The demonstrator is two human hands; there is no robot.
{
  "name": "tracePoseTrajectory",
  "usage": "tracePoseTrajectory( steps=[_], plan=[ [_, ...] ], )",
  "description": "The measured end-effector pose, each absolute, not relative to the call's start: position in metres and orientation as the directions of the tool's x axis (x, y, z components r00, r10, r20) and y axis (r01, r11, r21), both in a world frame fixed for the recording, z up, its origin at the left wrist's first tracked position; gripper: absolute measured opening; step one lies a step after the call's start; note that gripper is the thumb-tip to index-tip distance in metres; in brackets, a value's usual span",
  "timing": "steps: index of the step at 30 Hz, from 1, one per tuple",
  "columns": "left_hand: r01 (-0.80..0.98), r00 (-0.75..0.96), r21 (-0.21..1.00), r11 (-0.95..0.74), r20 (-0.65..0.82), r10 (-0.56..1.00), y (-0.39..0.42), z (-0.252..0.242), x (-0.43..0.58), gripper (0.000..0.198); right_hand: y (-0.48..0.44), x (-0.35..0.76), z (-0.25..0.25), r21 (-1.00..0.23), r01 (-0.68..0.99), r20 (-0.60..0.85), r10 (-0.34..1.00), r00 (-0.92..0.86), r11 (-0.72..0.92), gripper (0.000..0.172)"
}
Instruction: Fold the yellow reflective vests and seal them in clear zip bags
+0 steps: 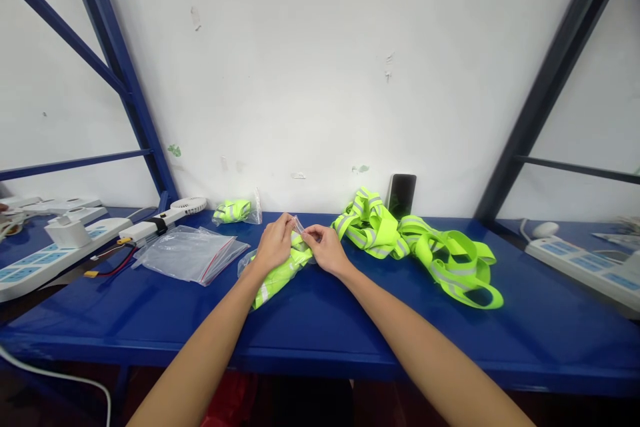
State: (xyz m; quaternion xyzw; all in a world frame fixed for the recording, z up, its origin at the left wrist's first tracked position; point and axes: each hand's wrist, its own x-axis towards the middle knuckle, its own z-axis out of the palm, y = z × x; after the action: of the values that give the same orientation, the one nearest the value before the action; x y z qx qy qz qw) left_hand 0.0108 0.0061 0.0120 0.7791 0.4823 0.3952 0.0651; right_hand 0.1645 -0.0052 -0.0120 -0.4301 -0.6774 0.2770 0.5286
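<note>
My left hand [274, 243] and my right hand [326, 248] meet above the middle of the blue workbench [320, 340]. Their fingertips pinch the top edge of a transparent plastic bag [299, 225]. Inside or partly inside that bag lies a folded neon-yellow reflective safety vest [281, 277], slanting down to the left under my hands. How far the vest sits in the bag is hidden by my hands. A loose tangle of similar vests [371, 227] lies just right of my right hand.
A bagged folded vest [235, 211] sits against the white wall, and a stack of red-edged zip bags [193, 255] lies left of my hands. A phone [401, 195] leans on the wall. Power strips [580, 270] and blue shelf uprights [545, 87] flank the bench.
</note>
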Motion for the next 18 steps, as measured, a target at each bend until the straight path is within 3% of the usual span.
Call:
tracePoseTrajectory(
  steps=[5,11,18],
  plan=[
    [0.688,0.232,0.488,-0.537,0.554,0.8,0.003,0.015,0.012,0.028,-0.004,0.165,-0.013,-0.823,0.305,0.482,0.873,-0.072,0.479,0.023],
    [0.645,0.363,0.477,-0.597,0.497,0.789,0.0,0.019,0.015,0.017,-0.004,0.168,-0.022,-0.823,0.322,0.478,0.877,-0.054,0.468,0.028],
    [0.62,0.346,0.505,-0.6,0.51,0.787,-0.001,0.019,0.014,0.019,-0.005,0.167,-0.02,-0.814,0.332,0.488,0.871,-0.055,0.477,0.029]
  ],
)
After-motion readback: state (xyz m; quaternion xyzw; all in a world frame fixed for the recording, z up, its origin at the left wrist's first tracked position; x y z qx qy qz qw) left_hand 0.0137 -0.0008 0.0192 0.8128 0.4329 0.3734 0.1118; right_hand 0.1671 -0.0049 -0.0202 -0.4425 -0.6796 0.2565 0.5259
